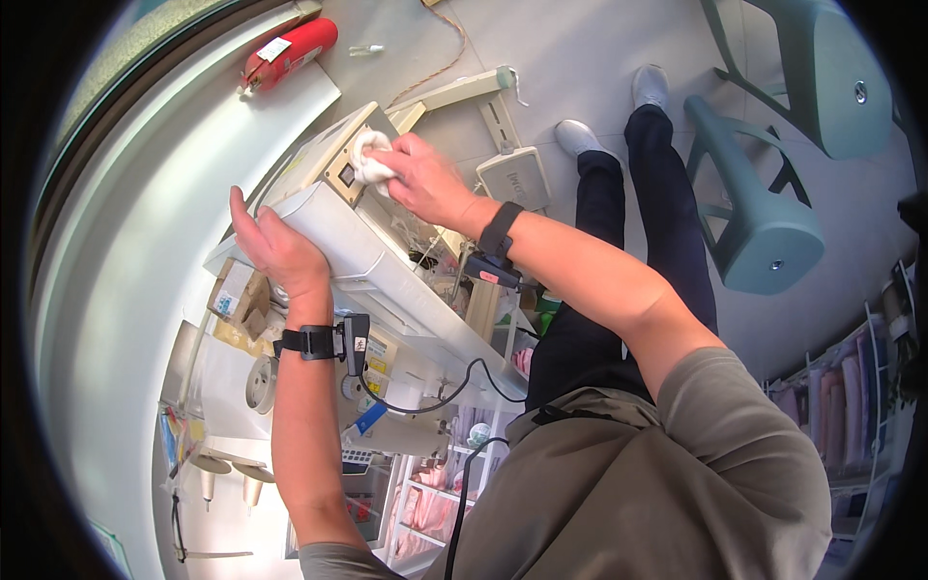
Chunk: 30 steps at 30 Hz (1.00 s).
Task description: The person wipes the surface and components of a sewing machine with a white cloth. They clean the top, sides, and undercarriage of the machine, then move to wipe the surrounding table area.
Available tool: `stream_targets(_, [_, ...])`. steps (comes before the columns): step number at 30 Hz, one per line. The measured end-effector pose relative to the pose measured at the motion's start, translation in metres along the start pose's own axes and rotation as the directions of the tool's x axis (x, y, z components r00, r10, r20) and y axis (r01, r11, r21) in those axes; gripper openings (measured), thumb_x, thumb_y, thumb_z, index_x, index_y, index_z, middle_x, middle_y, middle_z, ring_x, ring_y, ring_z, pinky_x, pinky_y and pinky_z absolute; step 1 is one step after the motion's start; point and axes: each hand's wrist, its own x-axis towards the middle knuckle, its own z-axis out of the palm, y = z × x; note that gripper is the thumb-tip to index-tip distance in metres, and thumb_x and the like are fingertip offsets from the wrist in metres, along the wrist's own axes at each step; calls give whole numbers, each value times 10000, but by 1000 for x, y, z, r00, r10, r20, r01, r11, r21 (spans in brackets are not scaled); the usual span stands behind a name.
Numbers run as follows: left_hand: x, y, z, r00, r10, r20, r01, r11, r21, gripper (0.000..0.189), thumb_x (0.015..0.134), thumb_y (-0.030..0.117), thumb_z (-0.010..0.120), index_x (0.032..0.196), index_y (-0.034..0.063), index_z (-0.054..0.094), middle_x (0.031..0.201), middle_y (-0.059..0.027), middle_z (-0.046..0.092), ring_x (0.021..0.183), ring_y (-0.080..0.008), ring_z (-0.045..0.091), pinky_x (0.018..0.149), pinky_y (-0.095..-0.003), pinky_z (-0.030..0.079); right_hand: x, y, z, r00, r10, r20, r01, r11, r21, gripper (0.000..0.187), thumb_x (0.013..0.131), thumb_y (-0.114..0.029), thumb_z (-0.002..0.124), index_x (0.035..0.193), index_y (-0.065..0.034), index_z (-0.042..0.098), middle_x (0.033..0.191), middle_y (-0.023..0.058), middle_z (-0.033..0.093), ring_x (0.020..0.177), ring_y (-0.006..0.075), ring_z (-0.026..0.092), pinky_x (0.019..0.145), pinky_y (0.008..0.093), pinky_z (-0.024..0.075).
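My right hand [424,177] grips a bunched white cloth [373,161] and presses it on the beige end panel [346,168] of a long machine housing, beside a dark square switch or socket. My left hand [286,254] rests against the far side of the white machine casing [406,290], its fingers spread and pointing up and away, with nothing seen in it. Both wrists wear black straps with small devices and cables. Under the housing lie tangled threads and small items, partly hidden by my right forearm.
A red fire extinguisher [293,54] lies on a white ledge at the upper left. A pedal [515,177] and a metal stand leg are near my feet. Teal stools [772,225] stand at the right. A cardboard box [239,297], thread stand and sewing machine parts lie at the left.
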Motion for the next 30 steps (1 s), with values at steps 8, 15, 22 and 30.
stream_targets(8, [0,0,0,1000,0,0,0,1000,-7,553,1003,228,370,1466,-68,431,1479,-257,481,1336,-409,428,1139,-455,304,7,19,4,968,73,239,-22,977,-212,409,854,-106,601,1214,-261,717,1108,99,594,1066,302,597,905,423,514])
stream_targets(15, [0,-1,0,1000,-5,5,5,1000,-17,554,1004,231,372,1467,-67,432,1486,-256,475,1340,-405,422,1143,-455,301,24,-3,7,957,-287,43,290,949,-120,386,816,-148,671,1181,-258,723,1079,87,606,1059,301,600,884,422,537])
stream_targets(22, [0,-2,-1,1000,0,15,1,999,-36,558,1004,225,373,1468,-80,422,1494,-264,462,1362,-405,408,1153,-452,295,29,2,-5,984,-170,-58,147,949,-280,445,785,-113,705,1204,-263,707,1081,100,605,1034,311,610,845,426,542])
stream_targets(30, [-1,-1,-3,999,-18,37,18,1000,-20,558,1008,217,364,1481,-78,405,1517,-259,438,1392,-389,392,1166,-444,283,31,13,-10,998,5,-69,-24,960,-279,376,821,-107,640,1173,-222,707,1030,115,591,1013,329,601,862,449,522])
